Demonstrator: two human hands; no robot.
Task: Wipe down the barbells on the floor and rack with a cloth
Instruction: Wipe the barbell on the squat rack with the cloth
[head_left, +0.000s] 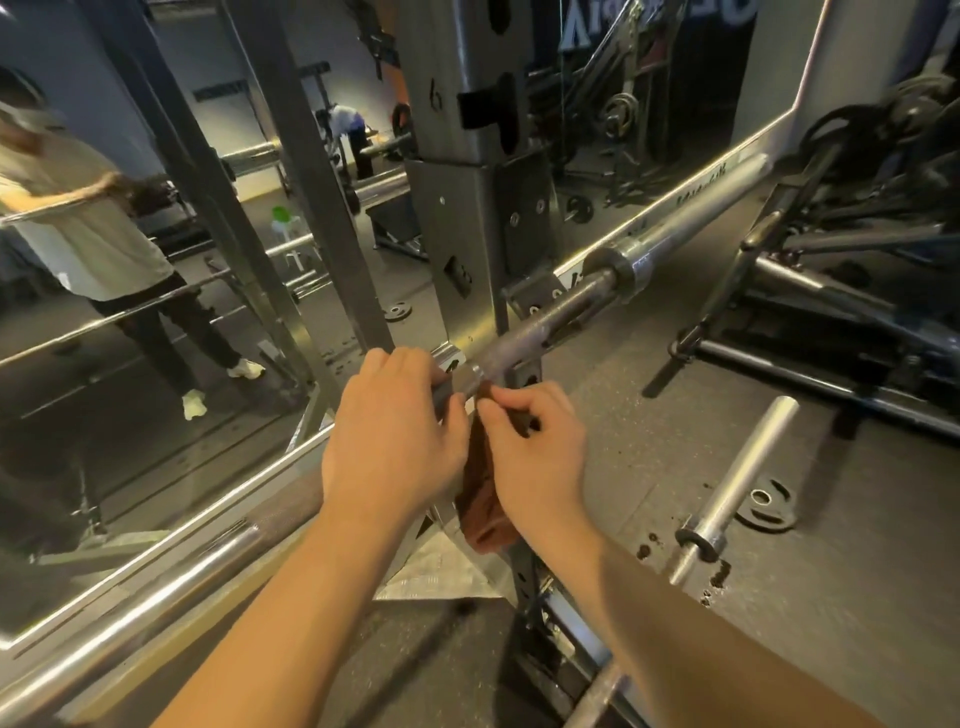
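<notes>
Both hands are up at the racked barbell (545, 323), beside the rack upright (467, 218). The left hand (395, 441) curls round the shaft, steadying it. The right hand (535, 457) pinches the top of the brown cloth (483, 504), which hangs just under the bar. This reads as setting up a wipe, not the stroke itself. Next, I'd say, the cloth needs wrapping over the shaft and sliding along. 1 more barbell (743, 473) lies on the floor (649, 415).
</notes>
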